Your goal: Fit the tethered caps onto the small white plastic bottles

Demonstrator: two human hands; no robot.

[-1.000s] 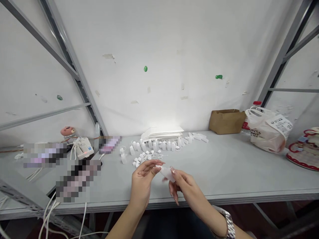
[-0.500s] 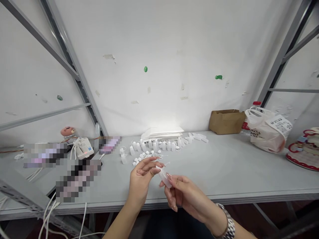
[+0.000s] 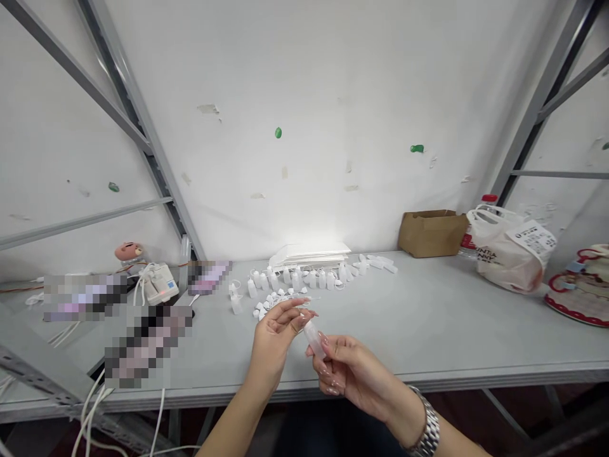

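Observation:
My right hand (image 3: 345, 365) holds a small translucent plastic bottle (image 3: 314, 339) tilted above the front of the table, fingers and thumb around its lower part. At the bottle's top end, my left hand (image 3: 276, 330) pinches what looks like a small white cap, mostly hidden by the fingertips. Just beyond the left hand lies a pile of white caps (image 3: 280, 296) with thin straps. Behind them stand several small squeeze bottles (image 3: 296, 279) in rough rows. Two more bottles (image 3: 235, 299) are at the left of this group.
A stack of white sheets (image 3: 309, 256) lies against the wall. More bottles (image 3: 382, 263) lie to its right. Farther right are a cardboard box (image 3: 432, 233), a plastic bag (image 3: 507, 257) and a red-trimmed item (image 3: 580, 292). Cables and a white power strip (image 3: 160, 284) are on the left.
My left fingertips have closed in around the bottle's top, and the thin strand that stuck out there is less visible. My right fingers have curled in more under the bottle.

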